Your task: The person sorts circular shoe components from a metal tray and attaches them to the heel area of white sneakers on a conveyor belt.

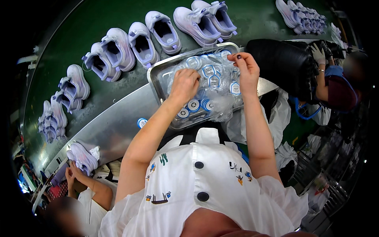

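A metal tray (pixel 169 64) in front of me holds round and hexagonal blue-and-white tags (pixel 214 81) among tangled clear plastic. Over the left part of the tray is my left hand (pixel 184 84), its fingers curled down at the tags; what they grip, if anything, is hidden. My right hand (pixel 246 72) is raised above the tray's right side, with thumb and forefinger pinched together. Whatever lies in that pinch is too small to name. Several round tags (pixel 193 105) rest at the tray's near side, and a crumpled clear plastic bunch (pixel 221 104) lies beside them.
Pale lilac sneakers (pixel 164 32) stand in a curved row on the green belt (pixel 110 14) beyond the tray. A loose tag (pixel 142 123) lies on the metal ledge (pixel 122 114). Co-workers sit at left, holding a sneaker (pixel 83 158), and at right, by a black padded object (pixel 276 59).
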A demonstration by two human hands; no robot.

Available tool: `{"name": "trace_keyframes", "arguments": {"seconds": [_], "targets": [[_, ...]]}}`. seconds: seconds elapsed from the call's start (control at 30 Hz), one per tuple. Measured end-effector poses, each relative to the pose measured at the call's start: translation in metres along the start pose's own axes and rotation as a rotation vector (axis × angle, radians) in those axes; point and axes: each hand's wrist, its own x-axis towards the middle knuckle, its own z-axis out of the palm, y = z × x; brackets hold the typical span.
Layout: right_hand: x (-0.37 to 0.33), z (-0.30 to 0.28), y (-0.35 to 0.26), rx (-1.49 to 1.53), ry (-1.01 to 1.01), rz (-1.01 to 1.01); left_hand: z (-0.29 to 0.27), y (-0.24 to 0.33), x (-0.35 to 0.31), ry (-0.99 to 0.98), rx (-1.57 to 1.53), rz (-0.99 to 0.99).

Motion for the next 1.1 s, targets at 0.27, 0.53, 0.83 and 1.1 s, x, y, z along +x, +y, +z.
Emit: {"name": "trace_keyframes", "arguments": {"seconds": [0.27,0.53,0.83,1.1], "targets": [[-0.017,-0.009,-0.022,0.294,0.108,-0.049,-0.019,-0.003,-0.011,0.184,-0.01,0.132],[-0.039,-0.019,-0.041,0.286,0.073,0.081,-0.025,0.017,-0.069,-0.205,0.021,0.05],[-0.048,-0.007,-0.048,0.346,0.028,0.138,0.0,0.027,-0.056,-0.56,0.016,-0.372],[-0.045,0.0,-0.039,0.256,-0.046,0.224,-0.035,0.036,-0.068,-0.312,0.115,-0.194]]}}
